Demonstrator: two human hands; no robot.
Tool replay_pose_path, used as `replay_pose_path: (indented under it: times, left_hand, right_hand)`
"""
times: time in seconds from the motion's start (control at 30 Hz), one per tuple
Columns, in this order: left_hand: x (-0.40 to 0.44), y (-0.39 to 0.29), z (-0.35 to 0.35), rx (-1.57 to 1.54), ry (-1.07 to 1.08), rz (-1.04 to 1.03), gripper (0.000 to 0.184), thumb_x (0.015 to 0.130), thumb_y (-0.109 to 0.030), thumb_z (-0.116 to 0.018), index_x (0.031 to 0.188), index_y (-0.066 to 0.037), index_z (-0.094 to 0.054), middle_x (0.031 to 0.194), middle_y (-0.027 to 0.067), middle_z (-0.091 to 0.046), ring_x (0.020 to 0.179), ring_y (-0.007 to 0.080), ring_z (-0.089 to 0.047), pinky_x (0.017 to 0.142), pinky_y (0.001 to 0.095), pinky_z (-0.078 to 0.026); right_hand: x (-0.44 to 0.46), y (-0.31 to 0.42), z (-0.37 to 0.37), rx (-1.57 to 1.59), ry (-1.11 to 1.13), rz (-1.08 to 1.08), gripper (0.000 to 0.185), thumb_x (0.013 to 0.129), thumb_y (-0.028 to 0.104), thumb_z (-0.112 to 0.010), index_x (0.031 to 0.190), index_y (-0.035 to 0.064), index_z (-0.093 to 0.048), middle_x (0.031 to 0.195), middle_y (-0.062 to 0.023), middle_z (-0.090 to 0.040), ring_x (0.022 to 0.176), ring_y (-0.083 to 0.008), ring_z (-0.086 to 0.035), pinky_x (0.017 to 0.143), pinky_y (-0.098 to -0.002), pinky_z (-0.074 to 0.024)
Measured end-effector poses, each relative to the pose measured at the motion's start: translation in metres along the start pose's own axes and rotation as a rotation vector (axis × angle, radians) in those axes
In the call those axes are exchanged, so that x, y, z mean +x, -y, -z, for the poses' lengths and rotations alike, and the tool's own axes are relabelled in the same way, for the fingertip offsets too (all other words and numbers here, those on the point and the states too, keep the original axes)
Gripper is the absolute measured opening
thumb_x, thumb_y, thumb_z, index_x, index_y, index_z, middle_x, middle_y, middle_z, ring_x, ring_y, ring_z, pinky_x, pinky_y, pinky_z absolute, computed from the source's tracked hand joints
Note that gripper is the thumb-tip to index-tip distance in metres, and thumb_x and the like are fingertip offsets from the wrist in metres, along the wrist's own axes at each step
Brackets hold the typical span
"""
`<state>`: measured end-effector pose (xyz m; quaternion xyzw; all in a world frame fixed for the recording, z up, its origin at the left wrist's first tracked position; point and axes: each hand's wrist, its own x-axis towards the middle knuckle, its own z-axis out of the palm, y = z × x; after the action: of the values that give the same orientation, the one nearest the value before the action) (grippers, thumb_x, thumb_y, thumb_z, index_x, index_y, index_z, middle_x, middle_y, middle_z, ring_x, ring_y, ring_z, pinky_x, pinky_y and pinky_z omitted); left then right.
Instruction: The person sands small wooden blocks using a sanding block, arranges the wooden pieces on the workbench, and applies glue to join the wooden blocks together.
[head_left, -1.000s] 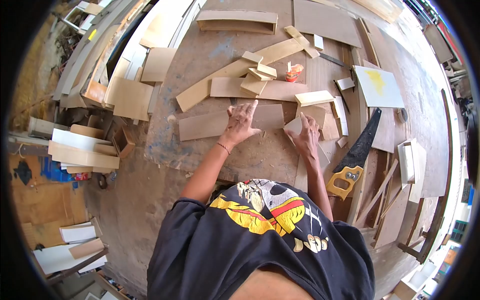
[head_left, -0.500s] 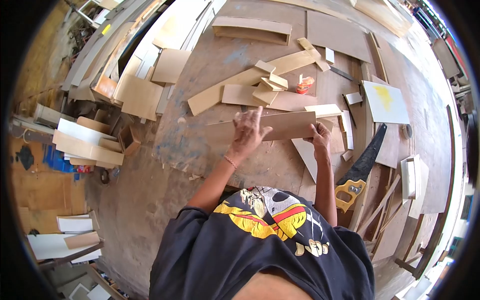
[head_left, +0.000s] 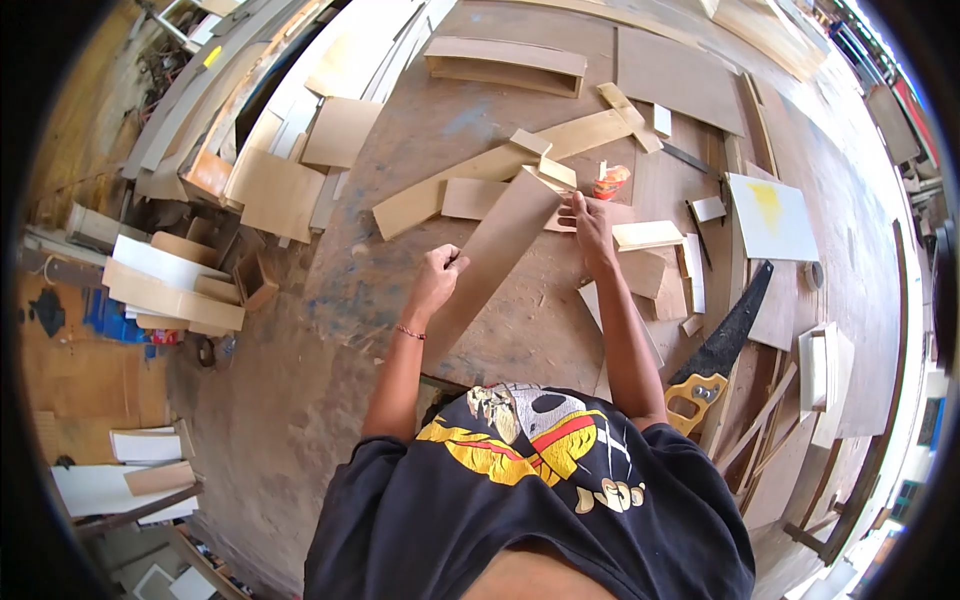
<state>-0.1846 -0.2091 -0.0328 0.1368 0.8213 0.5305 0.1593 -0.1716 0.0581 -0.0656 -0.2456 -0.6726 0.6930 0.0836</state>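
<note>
A long, thin brown wooden board [head_left: 497,250] slants over the workbench, its far end away from me and its near end close to my shirt. My right hand [head_left: 590,228] is closed on the right side of that far end. Halfway along the left edge, my left hand [head_left: 436,282] has its fingers curled in against the board; a small dark spot shows between them, too small to make out. Small pieces of pale wood [head_left: 555,172] lie just beyond the far end, beside an orange-red cup [head_left: 610,182].
A handsaw [head_left: 725,340] with a yellow handle lies to the right. Longer planks [head_left: 430,200] and a hollow wooden box [head_left: 505,68] are farther back. A white panel with a yellow stain [head_left: 770,215] rests at the right, and stacked boards [head_left: 275,195] stand at the left.
The board has swung from lying crosswise to pointing away from me. My right hand moved forward and left with its end; my left hand came down and closed from spread fingers.
</note>
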Motion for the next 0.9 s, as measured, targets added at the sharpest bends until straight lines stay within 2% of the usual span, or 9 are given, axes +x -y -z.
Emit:
replay_pose_path:
  times: [0.07,0.17,0.33,0.43,0.5,0.6,0.67,0.8,0.9]
  left_hand:
    - [0.0,0.01,0.002,-0.041,-0.075,0.071,0.015,0.085,-0.008,-0.059,0.075,0.003,-0.057,0.067,-0.0054,-0.047,0.063,0.0043,-0.038,0.054,0.0234,-0.034]
    - [0.003,0.033,-0.005,-0.272,-0.231,0.112,0.013,0.086,-0.008,-0.057,0.078,0.001,-0.059,0.07,-0.0049,-0.05,0.065,0.0041,-0.04,0.056,0.0226,-0.034]
    - [0.016,0.062,-0.025,-0.368,-0.478,0.199,0.014,0.086,-0.009,-0.057,0.084,0.003,-0.062,0.07,0.0008,-0.057,0.063,0.0077,-0.045,0.057,0.0251,-0.038]
    - [0.02,0.073,-0.032,-0.365,-0.408,0.256,0.015,0.086,-0.01,-0.056,0.085,0.004,-0.061,0.07,0.0017,-0.058,0.063,0.0081,-0.046,0.057,0.026,-0.039]
    - [0.023,0.074,-0.039,-0.426,-0.416,0.244,0.016,0.087,-0.01,-0.055,0.086,0.005,-0.061,0.069,0.0025,-0.059,0.062,0.008,-0.048,0.056,0.0268,-0.039]
    - [0.021,0.063,-0.037,-0.453,-0.345,0.273,0.015,0.087,-0.007,-0.053,0.093,0.005,-0.061,0.08,0.0024,-0.061,0.07,0.0083,-0.051,0.062,0.0253,-0.042]
    - [0.019,0.056,-0.033,-0.099,-0.298,0.277,0.019,0.084,-0.009,-0.057,0.096,0.005,-0.061,0.08,0.0069,-0.064,0.072,0.0129,-0.057,0.065,0.0282,-0.045]
    - [0.016,0.051,-0.029,0.147,-0.304,0.201,0.025,0.081,-0.014,-0.06,0.099,0.004,-0.06,0.082,0.0155,-0.065,0.076,0.0216,-0.062,0.069,0.0331,-0.047]
    - [0.008,0.052,-0.034,0.403,-0.405,0.187,0.029,0.081,-0.015,-0.061,0.103,0.003,-0.058,0.082,0.0146,-0.065,0.076,0.0223,-0.063,0.07,0.0342,-0.048]
  right_hand:
    - [0.009,-0.014,-0.01,-0.423,-0.145,0.051,0.041,0.086,0.033,-0.058,0.102,-0.0051,-0.059,0.085,-0.0185,-0.064,0.08,-0.0315,-0.062,0.073,-0.0389,-0.0476]
    - [0.001,-0.021,-0.033,-0.56,-0.204,0.166,0.054,0.078,0.037,-0.065,0.11,-0.0057,-0.055,0.101,-0.0253,-0.059,0.096,-0.039,-0.057,0.081,-0.0428,-0.0446]
    - [0.007,-0.006,-0.061,-0.612,-0.312,0.095,0.051,0.07,0.034,-0.073,0.095,-0.0066,-0.053,0.101,-0.0245,-0.057,0.097,-0.0371,-0.055,0.082,-0.0407,-0.0438]
    - [0.028,-0.029,-0.054,-0.497,-0.359,0.098,0.048,0.07,0.03,-0.073,0.094,-0.0061,-0.054,0.096,-0.0245,-0.059,0.093,-0.0369,-0.057,0.08,-0.0416,-0.0439]
    - [0.042,-0.044,-0.045,-0.434,-0.364,0.073,0.039,0.073,0.026,-0.071,0.091,-0.0039,-0.056,0.087,-0.0172,-0.062,0.084,-0.0311,-0.06,0.071,-0.0397,-0.0466]
    - [0.021,-0.016,-0.024,0.058,0.059,-0.277,0.021,0.079,0.021,-0.068,0.089,0.0046,-0.06,0.075,-0.0006,-0.057,0.066,-0.0114,-0.053,0.056,-0.0251,-0.0425]
    - [0.005,-0.01,-0.016,0.165,0.103,-0.346,0.02,0.079,0.021,-0.067,0.09,0.006,-0.06,0.074,0.0,-0.056,0.064,-0.0104,-0.051,0.055,-0.0251,-0.0421]
    - [-0.034,-0.006,-0.009,0.251,0.205,-0.441,0.016,0.081,0.017,-0.066,0.091,0.0074,-0.059,0.074,0.0011,-0.056,0.062,-0.0085,-0.051,0.055,-0.0244,-0.0423]
    - [-0.053,-0.022,-0.005,0.23,0.318,-0.406,0.023,0.08,0.013,-0.067,0.098,0.0038,-0.056,0.077,-0.0008,-0.059,0.064,-0.009,-0.054,0.055,-0.0234,-0.0439]
